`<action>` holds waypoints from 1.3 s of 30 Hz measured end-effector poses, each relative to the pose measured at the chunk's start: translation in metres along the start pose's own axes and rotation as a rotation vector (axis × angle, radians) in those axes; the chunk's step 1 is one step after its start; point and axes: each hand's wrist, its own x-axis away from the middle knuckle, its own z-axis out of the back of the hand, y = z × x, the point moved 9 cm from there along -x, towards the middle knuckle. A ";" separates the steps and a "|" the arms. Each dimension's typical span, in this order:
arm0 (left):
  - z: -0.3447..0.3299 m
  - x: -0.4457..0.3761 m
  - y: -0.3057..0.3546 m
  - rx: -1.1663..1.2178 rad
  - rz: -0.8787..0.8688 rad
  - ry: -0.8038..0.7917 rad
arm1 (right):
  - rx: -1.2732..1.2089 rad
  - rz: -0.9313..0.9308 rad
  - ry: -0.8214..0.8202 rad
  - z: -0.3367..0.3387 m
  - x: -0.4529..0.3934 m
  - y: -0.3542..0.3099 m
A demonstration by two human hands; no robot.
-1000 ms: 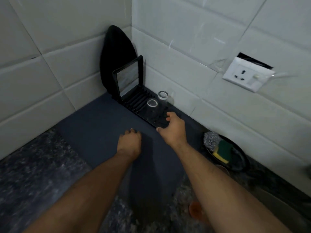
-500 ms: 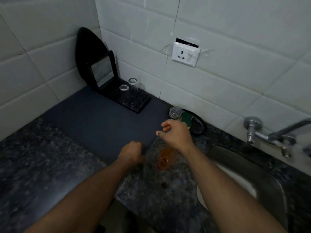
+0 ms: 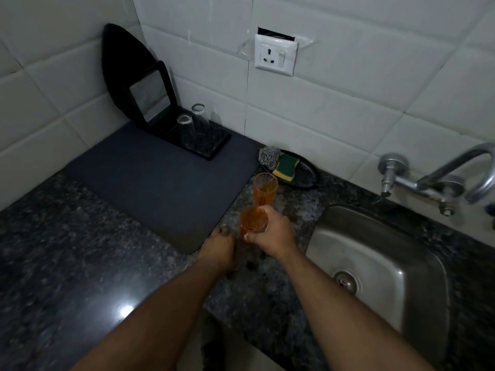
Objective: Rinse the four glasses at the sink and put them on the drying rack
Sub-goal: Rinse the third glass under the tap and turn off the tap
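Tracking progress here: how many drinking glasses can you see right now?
4. Two clear glasses stand on the black drying rack; one orange glass on the counter; another orange glass in the right hand.

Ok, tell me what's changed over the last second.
The right hand left the drying rack, came back toward the sink and took hold of an orange glass. The left hand stayed on the counter; two clear glasses remain racked.

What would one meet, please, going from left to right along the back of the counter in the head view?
Mirror → rack with two clear glasses → steel scrubber → sponge → tap.
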 end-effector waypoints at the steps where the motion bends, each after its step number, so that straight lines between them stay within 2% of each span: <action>1: 0.000 0.002 0.002 -0.007 0.005 -0.003 | -0.029 -0.002 0.007 0.000 0.002 0.003; 8: 0.023 0.006 0.037 -0.003 0.024 0.032 | -0.190 -0.070 0.096 0.038 0.032 0.048; 13: 0.046 0.003 0.113 0.007 -0.029 0.060 | -0.216 -0.083 0.218 0.114 0.072 0.090; 19: 0.075 -0.011 0.233 0.136 -0.192 0.159 | -0.204 -0.131 0.410 0.214 0.111 0.147; 23: 0.097 -0.032 0.293 0.217 -0.297 0.227 | -0.188 -0.159 0.495 0.258 0.117 0.171; 26: 0.115 -0.054 0.330 0.281 -0.312 0.257 | -0.182 -0.192 0.548 0.283 0.115 0.189; 32: 0.124 -0.100 0.381 0.359 -0.297 0.227 | -0.153 -0.230 0.611 0.308 0.101 0.210; 39: 0.123 -0.124 0.396 0.339 -0.241 0.234 | -0.153 -0.257 0.634 0.312 0.084 0.219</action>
